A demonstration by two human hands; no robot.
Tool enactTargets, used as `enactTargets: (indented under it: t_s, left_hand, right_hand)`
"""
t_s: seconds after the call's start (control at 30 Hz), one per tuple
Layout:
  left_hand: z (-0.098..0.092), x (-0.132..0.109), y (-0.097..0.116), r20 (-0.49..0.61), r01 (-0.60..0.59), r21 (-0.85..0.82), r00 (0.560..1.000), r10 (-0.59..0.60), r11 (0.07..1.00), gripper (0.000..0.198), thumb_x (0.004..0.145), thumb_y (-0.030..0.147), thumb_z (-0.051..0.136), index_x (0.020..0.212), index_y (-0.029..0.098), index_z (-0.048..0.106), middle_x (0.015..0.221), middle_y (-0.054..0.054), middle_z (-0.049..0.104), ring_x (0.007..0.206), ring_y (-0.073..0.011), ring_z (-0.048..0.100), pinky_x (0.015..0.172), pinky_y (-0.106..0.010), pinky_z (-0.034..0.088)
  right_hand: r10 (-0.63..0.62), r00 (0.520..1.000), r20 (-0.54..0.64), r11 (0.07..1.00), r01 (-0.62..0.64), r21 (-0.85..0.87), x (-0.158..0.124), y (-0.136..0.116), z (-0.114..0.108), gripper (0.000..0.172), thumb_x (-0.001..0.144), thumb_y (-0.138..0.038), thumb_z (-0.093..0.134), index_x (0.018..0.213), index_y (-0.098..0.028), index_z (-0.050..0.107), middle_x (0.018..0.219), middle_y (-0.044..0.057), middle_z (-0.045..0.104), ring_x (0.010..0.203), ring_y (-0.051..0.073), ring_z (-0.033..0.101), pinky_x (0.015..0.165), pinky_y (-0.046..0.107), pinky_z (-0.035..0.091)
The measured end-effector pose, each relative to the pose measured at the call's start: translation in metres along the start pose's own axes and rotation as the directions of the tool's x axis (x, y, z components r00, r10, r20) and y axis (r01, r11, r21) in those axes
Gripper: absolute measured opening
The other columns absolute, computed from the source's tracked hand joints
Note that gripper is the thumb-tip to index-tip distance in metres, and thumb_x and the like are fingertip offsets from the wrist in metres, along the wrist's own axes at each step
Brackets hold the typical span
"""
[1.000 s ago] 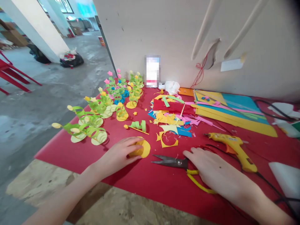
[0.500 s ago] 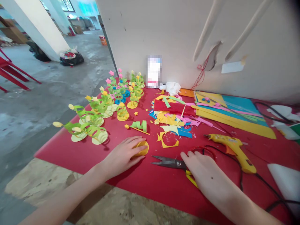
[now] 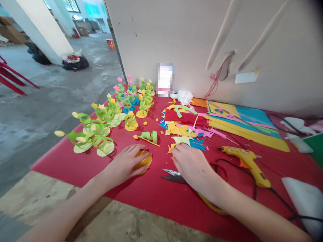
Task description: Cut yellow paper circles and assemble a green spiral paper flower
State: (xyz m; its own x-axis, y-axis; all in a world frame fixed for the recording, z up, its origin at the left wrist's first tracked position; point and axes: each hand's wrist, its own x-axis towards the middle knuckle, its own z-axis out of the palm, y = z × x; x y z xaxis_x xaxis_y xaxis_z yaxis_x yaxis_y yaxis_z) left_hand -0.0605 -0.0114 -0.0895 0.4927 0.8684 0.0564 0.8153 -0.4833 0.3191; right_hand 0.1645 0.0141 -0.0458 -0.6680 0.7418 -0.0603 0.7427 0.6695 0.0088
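My left hand [image 3: 128, 160] rests on the red tabletop, fingers and thumb closed about a yellow paper disc [image 3: 143, 162]. My right hand [image 3: 190, 164] reaches over the scissors [image 3: 174, 178], its curled fingertips on a yellow paper offcut [image 3: 169, 148]; the hand hides most of that offcut. The scissors lie with blades parted toward the left, their pivot covered by my wrist. Beyond my left hand is a green paper coil [image 3: 149, 136] beside a thin stick with a yellow tip. A tiny yellow star [image 3: 145, 123] lies behind it.
Green spiral paper ornaments [image 3: 104, 129] on round bases crowd the left side. Coloured scraps [image 3: 181, 127] pile up mid-table. At right lie a yellow glue gun [image 3: 248, 159] with a black cord and coloured sheets [image 3: 257, 124]. A blurred-out upright screen [image 3: 165, 80] leans against the back panel.
My right hand has moved left and forward, from beside the scissors' handles to the yellow offcut. My left hand stays on the yellow disc, and the view has shifted slightly.
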Motion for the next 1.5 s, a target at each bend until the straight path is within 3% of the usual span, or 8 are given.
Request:
enactTargets:
  t_s: [0.17, 0.43, 0.63, 0.8, 0.9, 0.97, 1.27, 1.5]
  left_hand:
    - [0.004, -0.002, -0.002, -0.038, 0.013, -0.05, 0.999, -0.015, 0.999, 0.035, 0.078, 0.016, 0.044, 0.112, 0.016, 0.047, 0.115, -0.012, 0.049, 0.107, -0.0235, 0.046, 0.093, -0.038, 0.039]
    - [0.002, -0.002, -0.004, -0.15, 0.015, -0.165, 0.988, -0.04, 0.986, 0.031, 0.077, 0.015, 0.044, 0.107, 0.018, 0.051, 0.113, -0.01, 0.055, 0.11, -0.0237, 0.045, 0.101, -0.045, 0.028]
    - [-0.011, 0.005, 0.01, -0.286, 0.075, -0.303, 0.944, -0.166, 0.95, 0.015, 0.084, 0.021, 0.042, 0.087, 0.019, 0.056, 0.091, -0.007, 0.061, 0.089, -0.0192, 0.057, 0.078, -0.031, 0.047]
    - [-0.044, 0.029, 0.031, -0.413, 0.064, -0.43, 0.873, -0.259, 0.901, 0.015, 0.085, 0.021, 0.042, 0.097, 0.021, 0.051, 0.099, -0.005, 0.057, 0.096, -0.0171, 0.054, 0.084, -0.029, 0.044]
    - [-0.064, 0.05, 0.046, -0.578, -0.124, -0.646, 0.724, -0.377, 0.753, 0.014, 0.081, 0.021, 0.051, 0.095, 0.022, 0.052, 0.102, -0.002, 0.051, 0.105, -0.017, 0.047, 0.094, -0.03, 0.036]
    - [-0.075, 0.062, 0.055, -0.626, -0.213, -0.657, 0.688, -0.366, 0.724, 0.016, 0.082, 0.023, 0.049, 0.097, 0.025, 0.051, 0.107, -0.001, 0.05, 0.112, -0.016, 0.041, 0.099, -0.029, 0.032]
    - [-0.077, 0.084, 0.065, -0.336, -0.204, -0.91, 0.874, -0.351, 0.362, 0.009, 0.08, 0.028, 0.052, 0.087, 0.025, 0.057, 0.079, 0.0, 0.061, 0.078, -0.0155, 0.058, 0.066, -0.026, 0.049]
    - [-0.077, 0.083, 0.062, -0.318, -0.191, -0.884, 0.914, -0.25, 0.427, 0.013, 0.076, 0.031, 0.057, 0.067, 0.021, 0.057, 0.068, 0.002, 0.054, 0.072, -0.0137, 0.054, 0.065, -0.025, 0.047]
  right_hand:
    - [0.095, 0.995, 0.004, 0.985, -0.095, 0.145, 0.064, -0.01, 0.02, 0.019, 0.085, -0.026, 0.049, 0.096, -0.013, 0.056, 0.094, 0.005, 0.059, 0.081, 0.016, 0.058, 0.069, 0.034, 0.049]
    - [0.151, 0.988, 0.019, 0.84, -0.138, 0.525, 0.075, -0.005, 0.027, 0.023, 0.085, -0.027, 0.049, 0.102, -0.014, 0.054, 0.103, 0.006, 0.057, 0.089, 0.018, 0.057, 0.076, 0.039, 0.047]
    - [0.179, 0.983, 0.038, 0.408, -0.109, 0.906, 0.056, 0.01, -0.004, 0.018, 0.086, -0.029, 0.044, 0.086, -0.013, 0.053, 0.068, -0.002, 0.054, 0.058, 0.009, 0.052, 0.056, 0.025, 0.045]
    - [0.131, 0.989, 0.068, -0.003, -0.069, 0.998, 0.025, 0.011, -0.032, 0.019, 0.087, -0.034, 0.04, 0.08, -0.017, 0.044, 0.052, -0.008, 0.037, 0.043, 0.004, 0.034, 0.044, 0.018, 0.031]
    - [0.119, 0.991, 0.065, -0.131, -0.049, 0.99, 0.011, 0.011, -0.041, 0.018, 0.085, -0.034, 0.044, 0.081, -0.017, 0.044, 0.053, -0.008, 0.038, 0.045, 0.004, 0.033, 0.044, 0.018, 0.028]
    - [0.123, 0.99, 0.067, -0.184, -0.044, 0.982, 0.004, 0.011, -0.045, 0.019, 0.084, -0.035, 0.047, 0.081, -0.017, 0.045, 0.053, -0.007, 0.039, 0.044, 0.004, 0.033, 0.044, 0.018, 0.026]
    - [0.223, 0.972, 0.077, -0.336, 0.003, 0.942, -0.009, 0.011, -0.048, 0.023, 0.076, -0.038, 0.058, 0.078, -0.016, 0.05, 0.055, -0.007, 0.039, 0.044, 0.003, 0.03, 0.041, 0.017, 0.022]
    - [0.384, 0.922, 0.054, -0.259, 0.052, 0.964, -0.009, 0.017, -0.05, 0.017, 0.079, -0.032, 0.057, 0.078, -0.016, 0.052, 0.056, -0.007, 0.042, 0.041, 0.001, 0.029, 0.04, 0.016, 0.019]
